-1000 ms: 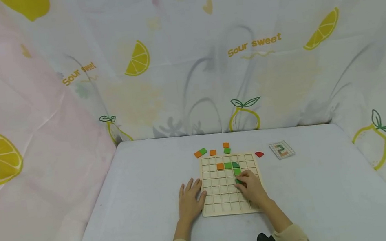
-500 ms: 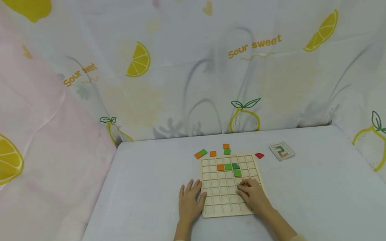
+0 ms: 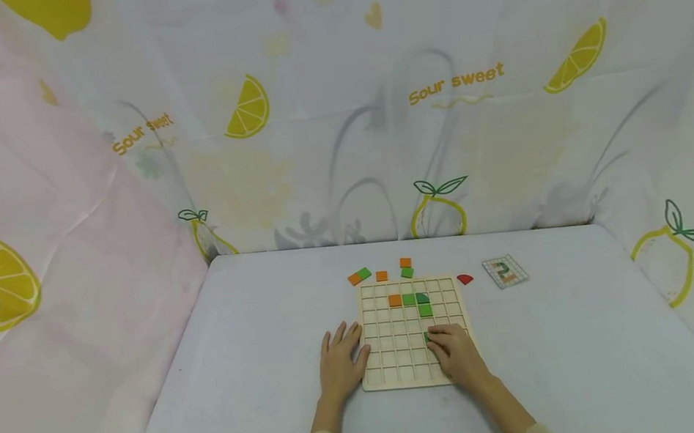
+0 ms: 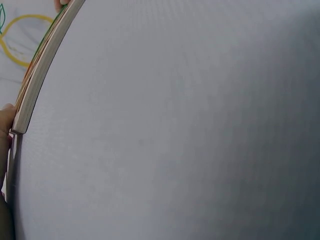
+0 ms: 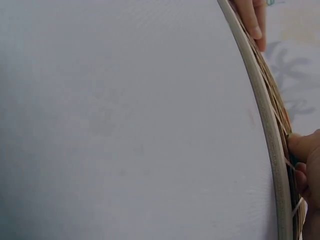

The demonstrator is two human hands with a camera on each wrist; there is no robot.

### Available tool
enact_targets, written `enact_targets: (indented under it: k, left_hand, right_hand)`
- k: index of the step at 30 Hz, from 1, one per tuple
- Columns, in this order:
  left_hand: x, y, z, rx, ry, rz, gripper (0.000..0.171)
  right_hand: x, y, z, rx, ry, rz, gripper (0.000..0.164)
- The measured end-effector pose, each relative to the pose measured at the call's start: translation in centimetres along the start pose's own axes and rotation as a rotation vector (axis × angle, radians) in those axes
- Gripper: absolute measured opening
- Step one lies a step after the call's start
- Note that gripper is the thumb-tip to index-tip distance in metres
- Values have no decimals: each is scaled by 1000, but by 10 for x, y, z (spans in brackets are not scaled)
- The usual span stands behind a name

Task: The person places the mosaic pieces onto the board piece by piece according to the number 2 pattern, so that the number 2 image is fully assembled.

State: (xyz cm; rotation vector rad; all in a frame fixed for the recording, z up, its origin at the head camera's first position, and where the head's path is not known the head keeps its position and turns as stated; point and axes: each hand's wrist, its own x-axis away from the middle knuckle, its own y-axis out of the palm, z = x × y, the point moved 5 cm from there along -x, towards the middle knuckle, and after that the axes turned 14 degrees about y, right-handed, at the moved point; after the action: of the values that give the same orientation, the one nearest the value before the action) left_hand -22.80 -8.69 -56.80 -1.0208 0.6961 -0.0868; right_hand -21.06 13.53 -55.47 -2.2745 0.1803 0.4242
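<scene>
A light wooden grid board (image 3: pixel 396 357) lies on the white-covered table. My left hand (image 3: pixel 339 365) rests at its left edge with fingers spread, fingertips and thumb touching the rim. Over the board's right half, my right hand (image 3: pixel 460 354) pinches a green tile (image 3: pixel 427 337), mostly hidden by the fingers. Farther up the grid sit an orange tile (image 3: pixel 395 301), a green square tile (image 3: pixel 408 299) and a darker green tile (image 3: pixel 422 298) in a row. Another green square (image 3: pixel 425 310) lies just below the darker one. In the right wrist view, the right thumb (image 5: pixel 302 146) is low over the board.
Behind the board lie loose orange tiles (image 3: pixel 381 276) and green tiles (image 3: pixel 364 273). A red quarter-round piece (image 3: pixel 465 279) is off its far right corner, and a patterned card (image 3: pixel 505 271) lies farther right. Printed fabric hangs behind the table.
My right hand has shifted slightly toward the near side of the board, taking the green tile away from the green square above it. The left hand stays at the board's edge.
</scene>
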Motion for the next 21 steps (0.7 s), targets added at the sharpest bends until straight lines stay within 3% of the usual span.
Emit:
enact_targets:
  k: [4, 10, 13, 17, 21]
  left_hand:
    - [-1, -1, 0, -10, -2, 1, 41]
    - [-2, 0, 0, -12, -7, -17, 42]
    - [-2, 0, -1, -17, -14, -23, 42]
    - [-2, 1, -1, -13, -16, -23, 42]
    - [-1, 1, 0, -9, -9, -19, 42]
  right_hand:
    - [-6, 0, 3, -19, 19, -76, 18]
    - [-22, -1, 7, -42, 141, -317, 14]
    - [-30, -2, 7, -24, 155, -410, 12]
    - [-35, -2, 8, -7, 198, -481, 13]
    - [-35, -2, 9, -31, 254, -478, 16]
